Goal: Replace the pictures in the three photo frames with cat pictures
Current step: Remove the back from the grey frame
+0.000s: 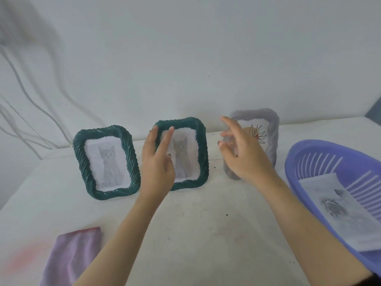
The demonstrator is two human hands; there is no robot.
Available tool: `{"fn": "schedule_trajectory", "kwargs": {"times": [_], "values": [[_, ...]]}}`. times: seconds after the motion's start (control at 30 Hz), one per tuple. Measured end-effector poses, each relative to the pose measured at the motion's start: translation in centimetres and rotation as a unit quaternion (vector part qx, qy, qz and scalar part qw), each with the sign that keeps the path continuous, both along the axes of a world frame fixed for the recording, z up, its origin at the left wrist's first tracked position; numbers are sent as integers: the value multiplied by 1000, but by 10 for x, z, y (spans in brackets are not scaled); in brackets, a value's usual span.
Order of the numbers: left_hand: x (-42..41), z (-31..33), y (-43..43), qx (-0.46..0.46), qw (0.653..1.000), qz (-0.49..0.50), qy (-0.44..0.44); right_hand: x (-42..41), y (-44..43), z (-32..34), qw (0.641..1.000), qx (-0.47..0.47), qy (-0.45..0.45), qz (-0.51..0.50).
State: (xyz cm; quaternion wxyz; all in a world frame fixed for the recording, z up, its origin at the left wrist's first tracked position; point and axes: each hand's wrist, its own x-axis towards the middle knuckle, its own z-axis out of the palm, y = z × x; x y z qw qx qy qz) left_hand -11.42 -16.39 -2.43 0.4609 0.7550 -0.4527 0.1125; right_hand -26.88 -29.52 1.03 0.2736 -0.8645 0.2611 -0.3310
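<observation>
1. A person's left hand, fingers straight and slightly apart, lies against the left edge of the middle green frame, which stands on the white table and shows a cat picture.
2. The right hand, fingers spread and blurred, is in front of the grey frame, which shows a line drawing; contact cannot be told.
3. The left green frame stands just beside the middle one and also shows a cat.
4. A loose cat print lies in the blue basket at right; a purple cloth lies near the front left.
</observation>
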Motion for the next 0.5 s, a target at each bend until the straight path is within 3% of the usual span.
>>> {"fn": "schedule_trajectory", "kwargs": {"times": [0.1, 0.17, 0.23, 0.33, 0.5], "values": [[-17, 7, -17, -37, 992, -24, -120, -16, -24, 13, 985, -122, -40, -111], [-30, 16, -30, -23, 993, -101, -59, -27, -43, 19, 967, -157, 19, -198], [-42, 24, -43, 28, 983, -177, 45, -35, -59, 20, 963, -97, 85, -237], [-54, 25, -63, 101, 964, -231, 88, -42, -67, 18, 967, 28, 125, -222], [-56, 26, -84, 151, 943, -245, 165, -48, -73, 16, 979, 67, 51, -186]]}}
